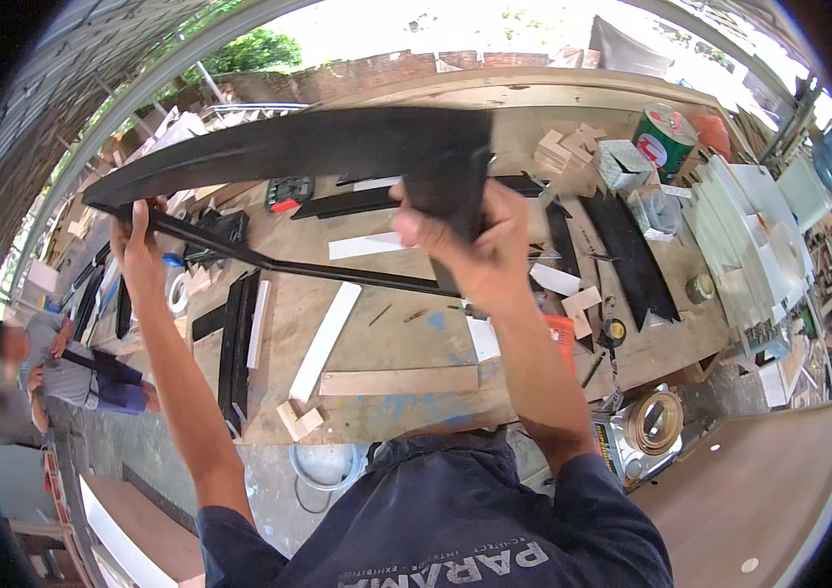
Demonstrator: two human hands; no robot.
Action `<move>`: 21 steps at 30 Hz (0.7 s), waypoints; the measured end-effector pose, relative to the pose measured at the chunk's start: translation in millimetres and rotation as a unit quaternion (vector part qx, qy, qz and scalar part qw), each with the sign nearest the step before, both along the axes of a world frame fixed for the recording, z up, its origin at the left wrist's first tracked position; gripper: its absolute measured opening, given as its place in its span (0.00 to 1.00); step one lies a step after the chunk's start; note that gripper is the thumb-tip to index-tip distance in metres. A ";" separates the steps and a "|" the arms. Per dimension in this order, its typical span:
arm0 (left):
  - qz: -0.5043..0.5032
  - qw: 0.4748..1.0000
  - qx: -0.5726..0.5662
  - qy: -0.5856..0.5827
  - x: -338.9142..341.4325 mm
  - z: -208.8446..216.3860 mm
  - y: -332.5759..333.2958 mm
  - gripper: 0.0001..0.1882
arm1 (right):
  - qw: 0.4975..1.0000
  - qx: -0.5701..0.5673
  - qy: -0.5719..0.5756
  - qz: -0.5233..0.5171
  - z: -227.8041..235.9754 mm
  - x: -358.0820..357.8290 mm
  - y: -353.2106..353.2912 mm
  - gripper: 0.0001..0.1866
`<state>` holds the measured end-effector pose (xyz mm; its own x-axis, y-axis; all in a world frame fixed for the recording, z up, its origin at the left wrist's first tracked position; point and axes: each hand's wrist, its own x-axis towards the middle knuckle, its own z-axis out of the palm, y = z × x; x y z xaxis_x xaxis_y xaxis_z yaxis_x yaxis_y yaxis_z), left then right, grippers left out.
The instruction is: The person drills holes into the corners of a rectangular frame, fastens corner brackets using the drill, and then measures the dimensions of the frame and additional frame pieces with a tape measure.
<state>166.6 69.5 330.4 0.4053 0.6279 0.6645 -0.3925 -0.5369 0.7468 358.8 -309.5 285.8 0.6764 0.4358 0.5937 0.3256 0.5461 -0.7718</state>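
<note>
- Black frame (298,142): raised above the workbench (401,333), long axis left to right, narrow tip pointing left.
- Left hand (140,240): holds it near that tip.
- Right hand (480,250): clasps its broad right end.

The big, flat, curved frame (338,142) I hold is black, and my cloth shirt (436,500) is dark blue with pale letters. My wide wooden table (377,343) is light brown with blue smears (416,404). Near me, the long thin strip (326,338) on the left is white. Far right, the round metal can (666,147) is green, white and red.
</note>
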 end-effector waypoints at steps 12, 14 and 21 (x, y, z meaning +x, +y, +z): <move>0.188 0.950 0.208 0.133 13.2 -73.3 66.1 0.22 | 0.995 -0.057 0.066 0.039 -49.5 -142.0 48.4 0.09; -0.029 0.989 -0.136 -0.057 18.6 -75.8 71.1 0.26 | 0.995 -0.055 0.065 0.052 -56.9 -152.4 52.8 0.09; -0.140 0.943 -0.207 -0.219 15.4 -70.9 83.5 0.31 | 0.988 -0.071 0.116 0.077 -81.8 -174.9 50.7 0.10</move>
<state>182.0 153.0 259.5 0.3373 0.7792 0.5283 -0.7957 -0.0639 0.6022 183.9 -258.8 204.0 0.7065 0.6119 0.3557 0.0523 0.4560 -0.8884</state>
